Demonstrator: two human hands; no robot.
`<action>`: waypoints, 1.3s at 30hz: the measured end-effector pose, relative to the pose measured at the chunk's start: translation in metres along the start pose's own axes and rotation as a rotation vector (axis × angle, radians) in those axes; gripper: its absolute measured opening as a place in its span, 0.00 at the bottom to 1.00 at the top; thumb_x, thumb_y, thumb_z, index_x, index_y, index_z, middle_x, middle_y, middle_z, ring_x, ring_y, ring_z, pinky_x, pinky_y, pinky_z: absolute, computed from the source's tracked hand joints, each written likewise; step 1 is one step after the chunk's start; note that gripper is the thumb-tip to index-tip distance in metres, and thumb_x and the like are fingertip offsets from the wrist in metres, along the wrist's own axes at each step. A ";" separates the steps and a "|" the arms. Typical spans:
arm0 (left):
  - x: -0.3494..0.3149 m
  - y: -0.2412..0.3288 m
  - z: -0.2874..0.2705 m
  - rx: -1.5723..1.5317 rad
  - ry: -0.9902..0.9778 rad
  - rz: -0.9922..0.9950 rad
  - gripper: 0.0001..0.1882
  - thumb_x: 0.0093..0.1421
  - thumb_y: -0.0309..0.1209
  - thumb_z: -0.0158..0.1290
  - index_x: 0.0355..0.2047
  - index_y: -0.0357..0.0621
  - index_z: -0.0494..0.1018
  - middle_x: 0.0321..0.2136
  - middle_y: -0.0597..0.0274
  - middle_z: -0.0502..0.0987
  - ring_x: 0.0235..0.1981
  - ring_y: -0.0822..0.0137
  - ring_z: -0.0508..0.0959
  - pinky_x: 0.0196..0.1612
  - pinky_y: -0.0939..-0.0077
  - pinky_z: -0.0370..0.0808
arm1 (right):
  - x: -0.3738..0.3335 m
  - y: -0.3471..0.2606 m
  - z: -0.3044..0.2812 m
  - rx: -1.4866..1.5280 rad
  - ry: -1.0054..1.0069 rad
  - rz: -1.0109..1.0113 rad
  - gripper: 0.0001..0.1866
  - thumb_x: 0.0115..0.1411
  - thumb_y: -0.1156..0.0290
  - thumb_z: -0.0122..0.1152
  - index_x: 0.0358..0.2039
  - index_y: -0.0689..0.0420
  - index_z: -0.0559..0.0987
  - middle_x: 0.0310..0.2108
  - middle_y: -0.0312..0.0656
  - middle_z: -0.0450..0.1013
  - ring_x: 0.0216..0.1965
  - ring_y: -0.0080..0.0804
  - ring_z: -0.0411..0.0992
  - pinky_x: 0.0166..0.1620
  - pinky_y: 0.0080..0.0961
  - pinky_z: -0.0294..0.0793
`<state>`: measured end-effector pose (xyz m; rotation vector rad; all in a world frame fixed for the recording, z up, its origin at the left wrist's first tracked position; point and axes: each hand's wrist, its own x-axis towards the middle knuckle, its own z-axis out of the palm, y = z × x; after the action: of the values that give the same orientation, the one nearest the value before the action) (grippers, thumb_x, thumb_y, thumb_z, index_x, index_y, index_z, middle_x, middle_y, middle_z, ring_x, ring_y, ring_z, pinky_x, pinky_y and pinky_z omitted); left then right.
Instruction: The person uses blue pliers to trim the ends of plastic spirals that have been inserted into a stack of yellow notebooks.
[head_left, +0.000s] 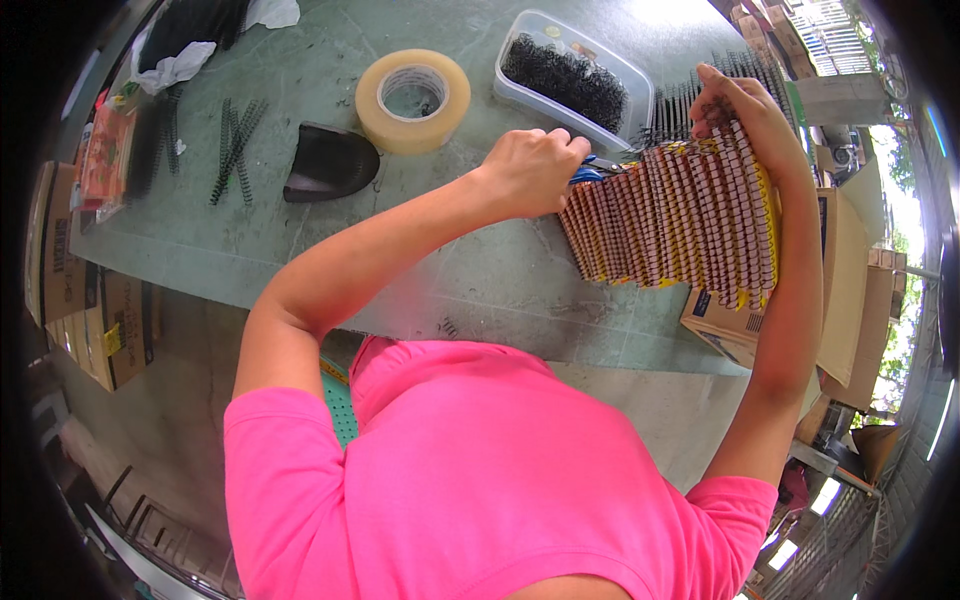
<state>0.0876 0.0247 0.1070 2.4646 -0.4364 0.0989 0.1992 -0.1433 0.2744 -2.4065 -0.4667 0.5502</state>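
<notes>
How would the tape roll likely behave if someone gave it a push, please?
The tape roll would probably slide rather than roll, as it lies flat on the table. It seems unlikely to tip, being wider than tall, and should feel fairly firm, since its ring looks evenly round.

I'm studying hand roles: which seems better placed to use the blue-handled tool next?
Probably the left hand: it grips the blue-handled metal tool beside the stack of coil-bound, yellow-edged books; the right hand is at the stack's far right corner.
</notes>
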 end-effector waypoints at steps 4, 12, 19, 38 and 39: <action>-0.005 -0.001 -0.003 0.087 0.162 0.065 0.18 0.46 0.33 0.56 0.38 0.42 0.69 0.31 0.57 0.72 0.36 0.57 0.73 0.39 0.63 0.68 | -0.001 -0.001 0.000 -0.011 -0.002 -0.016 0.26 0.55 0.46 0.53 0.19 0.60 0.75 0.17 0.38 0.71 0.19 0.20 0.70 0.28 0.15 0.69; 0.005 0.000 -0.002 0.231 0.285 0.150 0.18 0.48 0.36 0.55 0.39 0.43 0.70 0.32 0.58 0.73 0.36 0.58 0.74 0.38 0.65 0.68 | -0.004 -0.005 0.003 0.022 0.013 -0.013 0.26 0.56 0.50 0.53 0.19 0.63 0.76 0.16 0.39 0.71 0.18 0.22 0.69 0.27 0.16 0.68; 0.014 0.001 -0.005 -0.294 -0.200 -0.120 0.19 0.50 0.36 0.53 0.42 0.44 0.70 0.31 0.55 0.75 0.31 0.56 0.76 0.33 0.65 0.72 | -0.004 -0.003 0.001 0.011 0.037 -0.003 0.26 0.56 0.50 0.53 0.20 0.64 0.76 0.17 0.39 0.71 0.19 0.22 0.70 0.28 0.16 0.69; -0.156 -0.041 0.019 0.161 0.320 0.055 0.27 0.51 0.41 0.54 0.53 0.58 0.66 0.33 0.63 0.68 0.34 0.63 0.68 0.37 0.68 0.63 | 0.000 -0.002 0.002 0.005 0.028 0.054 0.24 0.55 0.49 0.53 0.19 0.60 0.74 0.17 0.37 0.68 0.21 0.23 0.67 0.32 0.19 0.66; -0.165 -0.044 0.010 0.180 0.327 -0.025 0.26 0.51 0.40 0.55 0.53 0.57 0.66 0.34 0.62 0.68 0.35 0.63 0.68 0.38 0.67 0.63 | -0.001 -0.005 0.003 0.002 0.053 0.044 0.24 0.55 0.49 0.53 0.19 0.60 0.74 0.18 0.38 0.68 0.21 0.23 0.67 0.32 0.20 0.67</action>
<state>-0.0535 0.0985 0.0449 2.5635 -0.2635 0.5436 0.1956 -0.1391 0.2755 -2.4283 -0.3916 0.5035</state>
